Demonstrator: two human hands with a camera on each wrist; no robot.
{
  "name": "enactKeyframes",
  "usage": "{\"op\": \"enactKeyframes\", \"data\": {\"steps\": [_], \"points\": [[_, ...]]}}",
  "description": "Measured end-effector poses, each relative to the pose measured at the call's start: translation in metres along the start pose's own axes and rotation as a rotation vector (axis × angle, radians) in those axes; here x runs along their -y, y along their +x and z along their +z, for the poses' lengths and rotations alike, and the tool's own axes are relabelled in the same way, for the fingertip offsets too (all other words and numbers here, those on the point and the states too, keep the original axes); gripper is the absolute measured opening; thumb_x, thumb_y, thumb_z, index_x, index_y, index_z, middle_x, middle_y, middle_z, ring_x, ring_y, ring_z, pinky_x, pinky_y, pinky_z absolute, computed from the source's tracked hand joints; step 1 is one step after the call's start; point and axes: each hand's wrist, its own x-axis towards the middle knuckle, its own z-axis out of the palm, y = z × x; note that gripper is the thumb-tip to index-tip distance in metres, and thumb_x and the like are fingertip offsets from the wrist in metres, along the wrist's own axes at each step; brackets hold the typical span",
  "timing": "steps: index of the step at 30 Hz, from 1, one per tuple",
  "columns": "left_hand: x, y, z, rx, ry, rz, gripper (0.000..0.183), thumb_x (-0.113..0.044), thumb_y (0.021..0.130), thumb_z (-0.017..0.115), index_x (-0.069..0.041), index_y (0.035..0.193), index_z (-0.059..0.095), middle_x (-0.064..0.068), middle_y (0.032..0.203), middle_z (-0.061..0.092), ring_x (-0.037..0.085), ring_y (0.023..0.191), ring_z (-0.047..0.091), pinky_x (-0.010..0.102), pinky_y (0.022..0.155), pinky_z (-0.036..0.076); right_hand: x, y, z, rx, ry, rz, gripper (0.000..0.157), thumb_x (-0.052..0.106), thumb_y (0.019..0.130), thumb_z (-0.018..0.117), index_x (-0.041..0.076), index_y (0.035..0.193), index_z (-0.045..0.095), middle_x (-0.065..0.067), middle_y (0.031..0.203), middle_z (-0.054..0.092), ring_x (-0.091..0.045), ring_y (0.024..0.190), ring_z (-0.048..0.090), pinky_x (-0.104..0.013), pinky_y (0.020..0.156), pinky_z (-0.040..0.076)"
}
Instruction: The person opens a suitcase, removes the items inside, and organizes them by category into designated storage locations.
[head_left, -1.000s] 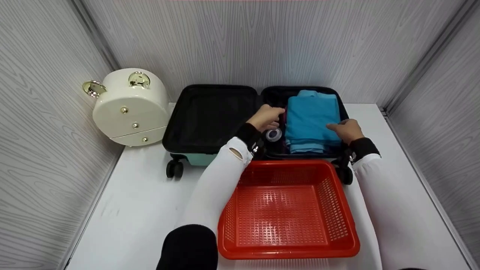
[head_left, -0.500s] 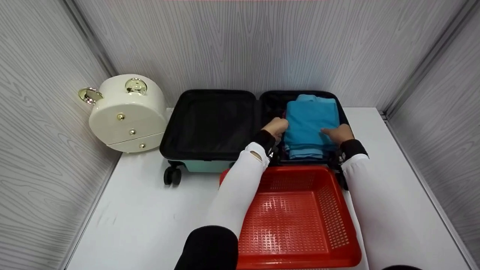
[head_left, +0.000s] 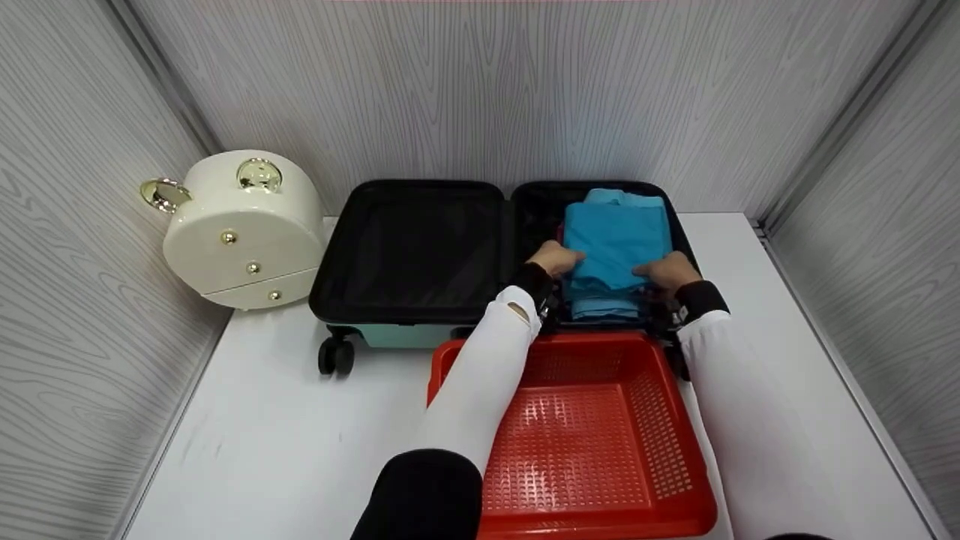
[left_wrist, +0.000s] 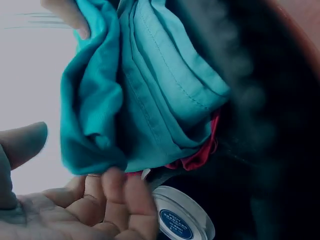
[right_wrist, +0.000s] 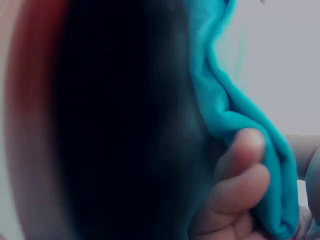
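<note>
A folded blue garment (head_left: 615, 236) tops a stack of lighter blue folded clothes (head_left: 606, 307) in the right half of the open suitcase (head_left: 420, 255). My left hand (head_left: 556, 259) is at its left edge, fingertips under the fabric and thumb on the upper side, with a gap showing in the left wrist view. At the opposite edge my right hand (head_left: 670, 271) pinches the same garment, fingers (right_wrist: 240, 187) curled beneath it. Red fabric (left_wrist: 200, 155) shows under the stack. Beside my left fingers lies a round tin (left_wrist: 176, 220) with a blue label.
A red plastic basket (head_left: 577, 450) stands in front of the suitcase, partly under my left arm. To the left is a cream round case (head_left: 240, 232) with gold handles and knobs. Wood-grain panels (head_left: 450, 90) enclose the white table (head_left: 262, 427) at the back and sides.
My left hand has come from beside the stack, near the tin, onto the garment's left edge. My right hand has shifted slightly forward and left. The garment's near edge now sits higher.
</note>
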Motion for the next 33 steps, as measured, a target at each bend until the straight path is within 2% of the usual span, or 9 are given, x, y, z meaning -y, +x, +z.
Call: {"op": "enactKeyframes", "data": {"steps": [5,9,12,17,19,22,25,30,33], "points": [[0.001,-0.004,0.001,-0.027,-0.093,-0.006,0.042,-0.013,0.103,0.068,0.009,0.139,0.061,0.016,0.123,0.064,0.023,0.090,0.064,0.035,0.089,0.062,0.012,-0.007,0.002,0.098,0.113,0.012,0.088,0.012,0.107,0.062,-0.009,0.170,0.004,-0.027,0.177,0.013,-0.036,0.155,0.029,-0.046,0.118,0.051],[0.000,-0.011,-0.001,-0.048,-0.337,-0.031,0.047,0.003,0.098,0.061,0.004,0.145,0.055,0.009,0.122,0.055,0.024,0.088,0.058,0.042,0.094,0.061,0.022,-0.012,0.006,0.139,0.261,0.003,0.063,0.008,0.108,0.059,-0.004,0.160,0.026,-0.019,0.150,0.035,-0.030,0.136,0.043,-0.041,0.107,0.058],[0.001,-0.015,-0.005,-0.031,-0.520,-0.023,0.035,0.006,0.094,0.054,-0.002,0.128,0.053,0.006,0.114,0.045,0.022,0.087,0.047,0.043,0.089,0.051,0.027,-0.015,0.008,0.137,0.311,-0.021,0.061,0.008,0.108,0.057,0.001,0.160,0.027,-0.014,0.151,0.034,-0.026,0.131,0.043,-0.037,0.100,0.059],[-0.002,-0.015,-0.008,0.036,-0.668,-0.024,0.014,0.000,0.095,0.050,-0.011,0.097,0.041,0.005,0.100,0.042,0.021,0.085,0.042,0.042,0.088,0.039,0.033,-0.019,0.007,0.143,0.337,-0.060,0.093,0.008,0.108,0.052,0.012,0.173,-0.015,-0.014,0.182,-0.010,-0.032,0.162,0.018,-0.053,0.121,0.045],[-0.004,-0.015,-0.008,0.033,-0.680,-0.023,0.003,-0.007,0.102,0.052,-0.005,0.105,0.052,0.008,0.105,0.049,0.022,0.089,0.049,0.041,0.092,0.045,0.034,-0.020,0.005,0.139,0.329,-0.084,0.095,0.010,0.109,0.051,0.017,0.172,-0.019,-0.012,0.182,-0.017,-0.032,0.163,0.016,-0.052,0.120,0.046],[-0.007,-0.017,-0.008,-0.003,-0.618,-0.009,0.043,-0.018,0.107,0.060,0.001,0.145,0.055,0.015,0.134,0.060,0.026,0.110,0.060,0.042,0.104,0.053,0.036,-0.021,0.002,0.133,0.332,-0.132,0.092,0.012,0.110,0.051,0.020,0.174,-0.014,-0.013,0.183,-0.009,-0.031,0.152,0.031,-0.043,0.105,0.054],[-0.010,-0.020,-0.008,-0.063,-0.569,0.020,0.060,-0.021,0.103,0.068,0.004,0.156,0.050,0.018,0.153,0.057,0.026,0.124,0.060,0.039,0.111,0.052,0.036,-0.023,-0.003,0.132,0.349,-0.182,0.088,0.013,0.111,0.052,0.022,0.176,-0.006,-0.014,0.182,0.005,-0.028,0.139,0.039,-0.036,0.090,0.054],[-0.017,-0.024,-0.012,-0.210,-0.642,0.088,0.034,-0.019,0.088,0.075,-0.004,0.119,0.070,0.009,0.125,0.066,0.020,0.102,0.060,0.033,0.093,0.055,0.036,-0.028,-0.010,0.186,0.398,-0.249,0.081,0.013,0.113,0.053,0.023,0.177,0.005,-0.013,0.181,0.014,-0.032,0.155,0.032,-0.045,0.115,0.045],[-0.023,-0.027,-0.017,-0.227,-0.733,0.131,0.013,-0.018,0.086,0.075,-0.012,0.094,0.067,0.003,0.106,0.065,0.018,0.092,0.061,0.030,0.084,0.055,0.035,-0.030,-0.013,0.233,0.472,-0.268,0.075,0.018,0.115,0.052,0.020,0.177,0.010,-0.010,0.182,0.016,-0.029,0.160,0.028,-0.047,0.124,0.037]]}}
